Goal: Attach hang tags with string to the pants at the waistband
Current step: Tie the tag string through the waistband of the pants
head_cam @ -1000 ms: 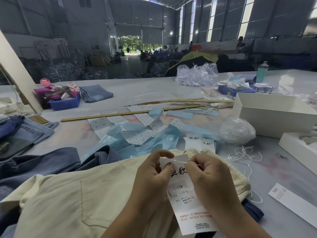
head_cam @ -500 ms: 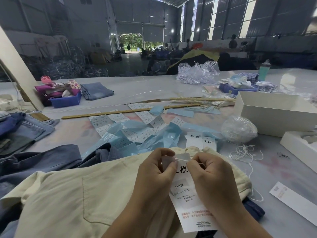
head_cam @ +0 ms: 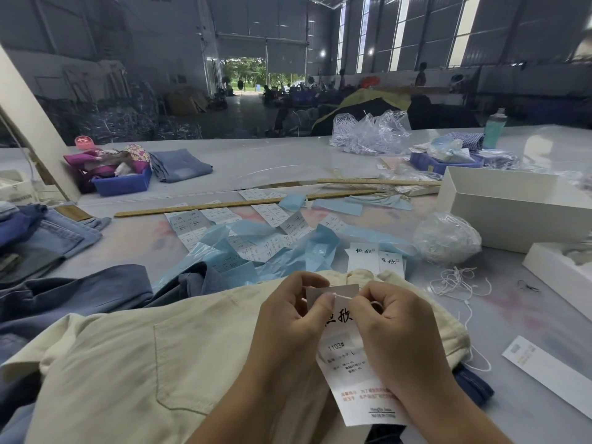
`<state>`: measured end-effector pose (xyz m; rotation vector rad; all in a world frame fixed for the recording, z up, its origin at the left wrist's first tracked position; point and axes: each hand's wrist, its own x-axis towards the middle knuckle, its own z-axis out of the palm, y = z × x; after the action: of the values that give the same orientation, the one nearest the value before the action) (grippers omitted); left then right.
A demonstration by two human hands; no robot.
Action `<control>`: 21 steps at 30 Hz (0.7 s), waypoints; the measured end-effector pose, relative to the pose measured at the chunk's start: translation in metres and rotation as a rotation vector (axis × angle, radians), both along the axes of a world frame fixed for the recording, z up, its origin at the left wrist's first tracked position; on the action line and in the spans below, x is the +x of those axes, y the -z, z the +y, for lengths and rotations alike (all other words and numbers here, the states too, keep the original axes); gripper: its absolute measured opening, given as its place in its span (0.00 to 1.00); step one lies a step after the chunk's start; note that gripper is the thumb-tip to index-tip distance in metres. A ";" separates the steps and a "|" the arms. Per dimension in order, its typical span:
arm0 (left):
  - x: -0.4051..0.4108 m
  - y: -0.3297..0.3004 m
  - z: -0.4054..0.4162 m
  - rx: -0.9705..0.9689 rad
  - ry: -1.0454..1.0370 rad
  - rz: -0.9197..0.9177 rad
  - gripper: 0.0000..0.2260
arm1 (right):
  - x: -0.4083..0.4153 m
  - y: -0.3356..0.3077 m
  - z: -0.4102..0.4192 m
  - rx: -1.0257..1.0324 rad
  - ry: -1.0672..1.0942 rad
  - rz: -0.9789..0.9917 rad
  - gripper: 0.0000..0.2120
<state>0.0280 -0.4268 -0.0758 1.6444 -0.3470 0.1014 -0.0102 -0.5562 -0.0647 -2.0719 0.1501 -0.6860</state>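
Note:
Cream pants (head_cam: 134, 357) lie across the table in front of me, back pocket up, waistband end toward the right. Over them I hold a white hang tag (head_cam: 347, 357) printed with black characters and "1103#". My left hand (head_cam: 288, 318) pinches the tag's top edge with thumb and forefinger. A thin white string (head_cam: 342, 296) runs across the top of the tag. My right hand (head_cam: 387, 322) pinches that string beside the tag. More white hang tags (head_cam: 368, 256) lie just beyond the pants, and loose white strings (head_cam: 455, 280) lie to the right.
Dark blue pants (head_cam: 64, 290) and folded jeans (head_cam: 48, 232) sit at left. Blue plastic strips and size stickers (head_cam: 256, 245) litter the middle. A clear bag of strings (head_cam: 447, 237), white boxes (head_cam: 512, 203), wooden rulers (head_cam: 224, 205), a blue bin (head_cam: 123, 184) and a loose tag (head_cam: 551, 376) surround the spot.
My hands stay on the tag. The string now shows stretched across the tag's top between my fingers, and my right fingers have shifted slightly along it.

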 end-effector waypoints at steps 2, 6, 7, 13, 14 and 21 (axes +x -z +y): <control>0.001 0.000 -0.001 -0.032 -0.002 0.009 0.03 | -0.002 0.001 0.000 0.007 0.006 -0.011 0.09; 0.003 0.002 0.000 -0.022 -0.007 -0.001 0.09 | -0.004 0.001 0.002 0.025 -0.007 -0.007 0.10; 0.002 0.003 0.000 -0.021 -0.001 -0.007 0.10 | -0.003 0.001 0.002 0.021 -0.018 0.017 0.12; 0.002 0.003 0.000 -0.072 0.070 -0.107 0.08 | 0.002 -0.007 -0.003 0.087 -0.134 0.172 0.13; 0.002 0.003 0.000 -0.091 0.088 -0.118 0.06 | 0.002 -0.009 -0.004 0.122 -0.165 0.185 0.13; 0.001 0.004 0.000 -0.097 0.123 -0.155 0.06 | 0.006 -0.011 -0.009 0.065 -0.303 0.175 0.16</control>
<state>0.0288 -0.4272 -0.0800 1.5190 -0.5519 0.1515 -0.0045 -0.5655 -0.0536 -2.0338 -0.0433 -0.3121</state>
